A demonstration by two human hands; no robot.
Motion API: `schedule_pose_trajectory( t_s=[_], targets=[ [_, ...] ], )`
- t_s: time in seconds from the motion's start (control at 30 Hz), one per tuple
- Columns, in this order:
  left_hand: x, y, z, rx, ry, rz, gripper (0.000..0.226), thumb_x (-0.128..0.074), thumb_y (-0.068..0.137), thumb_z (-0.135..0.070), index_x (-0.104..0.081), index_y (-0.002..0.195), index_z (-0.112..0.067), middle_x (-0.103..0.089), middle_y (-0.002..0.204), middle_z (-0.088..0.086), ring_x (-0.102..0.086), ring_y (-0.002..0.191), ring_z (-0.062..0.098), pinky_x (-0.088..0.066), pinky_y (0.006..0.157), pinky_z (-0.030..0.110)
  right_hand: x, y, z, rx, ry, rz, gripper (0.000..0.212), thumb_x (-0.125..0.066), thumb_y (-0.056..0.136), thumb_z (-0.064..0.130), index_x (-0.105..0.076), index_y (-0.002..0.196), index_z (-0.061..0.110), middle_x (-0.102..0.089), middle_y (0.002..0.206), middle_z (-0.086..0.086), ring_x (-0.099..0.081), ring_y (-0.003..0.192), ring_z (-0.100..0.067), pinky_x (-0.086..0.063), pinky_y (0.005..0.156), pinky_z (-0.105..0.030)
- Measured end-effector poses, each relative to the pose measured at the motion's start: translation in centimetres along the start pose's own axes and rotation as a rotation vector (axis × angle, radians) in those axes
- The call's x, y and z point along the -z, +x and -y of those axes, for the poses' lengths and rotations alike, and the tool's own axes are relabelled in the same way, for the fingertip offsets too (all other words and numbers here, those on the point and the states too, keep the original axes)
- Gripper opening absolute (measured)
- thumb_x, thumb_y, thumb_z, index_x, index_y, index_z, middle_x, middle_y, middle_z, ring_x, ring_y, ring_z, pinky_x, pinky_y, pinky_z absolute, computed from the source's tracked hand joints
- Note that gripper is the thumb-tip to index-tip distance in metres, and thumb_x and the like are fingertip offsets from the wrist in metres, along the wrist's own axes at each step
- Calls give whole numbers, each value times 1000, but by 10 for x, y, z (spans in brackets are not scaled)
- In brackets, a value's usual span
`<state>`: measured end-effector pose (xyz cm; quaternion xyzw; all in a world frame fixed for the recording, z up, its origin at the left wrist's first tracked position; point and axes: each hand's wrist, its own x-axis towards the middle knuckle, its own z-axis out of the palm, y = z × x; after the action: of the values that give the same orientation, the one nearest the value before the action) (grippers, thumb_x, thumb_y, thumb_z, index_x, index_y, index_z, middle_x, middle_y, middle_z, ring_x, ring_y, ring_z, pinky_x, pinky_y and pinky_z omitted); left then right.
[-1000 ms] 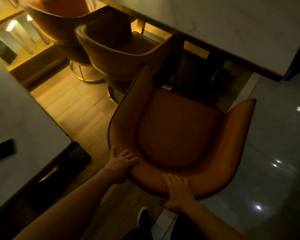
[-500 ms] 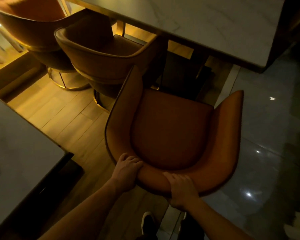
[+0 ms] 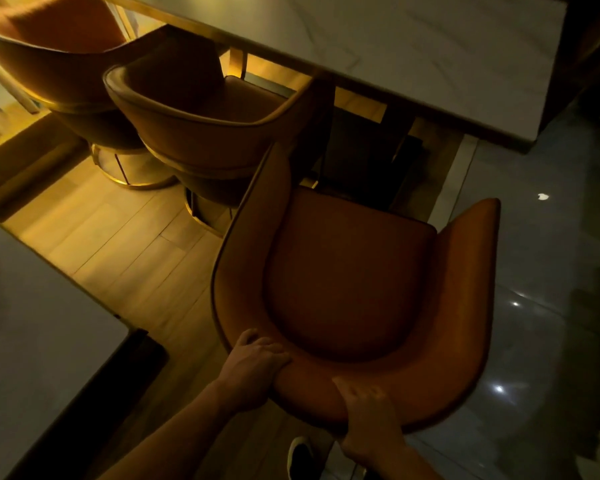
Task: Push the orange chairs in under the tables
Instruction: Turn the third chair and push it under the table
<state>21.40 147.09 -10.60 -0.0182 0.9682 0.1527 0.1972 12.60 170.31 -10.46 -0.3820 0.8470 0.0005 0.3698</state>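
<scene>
Two hands grip the curved backrest of the nearest orange chair [image 3: 354, 289]: our left hand [image 3: 253, 363] closes over the rim at the back left, fingers curled onto the inner face, and our right hand [image 3: 368, 420] clamps the rim at the rear centre, fingers draped over the top edge and thumb hidden behind. We see this chair standing out from the marble-topped table [image 3: 413, 53], its seat cushion fully exposed and its open front facing the table's edge; its right arm reaches over the glossy grey tiles [image 3: 548, 306] while its left arm rises just beside the next chair.

We count two more orange chairs along the same table. The middle chair [image 3: 201, 133] sits with its seat partly under the tabletop, its back turned toward us, on a round gold-coloured base. The far chair [image 3: 59, 64], at upper left, stands beside it, also on a gold ring base [image 3: 132, 168]. Wood-plank flooring [image 3: 118, 251] runs beneath them and meets the tiles along a pale strip under the table's right end.

At the left edge we see the corner of a second pale table [image 3: 42, 327]. Below our hands, one dark shoe with a white toe [image 3: 300, 455] shows on the floor.
</scene>
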Motion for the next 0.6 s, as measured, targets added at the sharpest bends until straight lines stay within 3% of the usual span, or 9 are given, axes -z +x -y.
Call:
schedule_pose_trajectory(
  t_s=[0.3, 0.43, 0.53, 0.6],
  targets=[
    [18, 18, 26, 79, 16, -45, 50, -61, 76, -26, -56, 124, -38, -53, 133, -12, -37, 133, 16, -10, 112, 49, 19, 26, 15, 31, 61, -102, 90, -67, 77, 39, -16, 150, 26, -34, 149, 2, -36, 131, -19, -27, 111, -38],
    [19, 13, 16, 176, 36, -43, 52, -58, 79, -23, -51, 128, -41, -47, 138, -13, -29, 136, 17, 1, 111, 55, 21, 26, -4, 108, 66, -27, 100, -62, 75, 67, -12, 151, 29, -29, 153, 4, -29, 136, -18, -21, 113, -41],
    [24, 10, 8, 237, 22, -72, 53, -60, 82, -21, -49, 128, -45, -43, 140, -15, -22, 138, 21, 5, 100, 72, 27, 17, -38, 78, 6, -17, 116, -37, 55, 99, -19, 149, 33, -34, 149, 9, -33, 133, -17, -21, 111, -44],
    [25, 9, 2, 277, -19, -55, 50, -59, 87, -21, -48, 128, -47, -40, 142, -16, -18, 139, 23, 0, 94, 77, 26, 13, -53, 64, -13, -15, 128, -22, 41, 105, -25, 147, 32, -40, 145, 10, -39, 129, -15, -24, 110, -43]
  ],
)
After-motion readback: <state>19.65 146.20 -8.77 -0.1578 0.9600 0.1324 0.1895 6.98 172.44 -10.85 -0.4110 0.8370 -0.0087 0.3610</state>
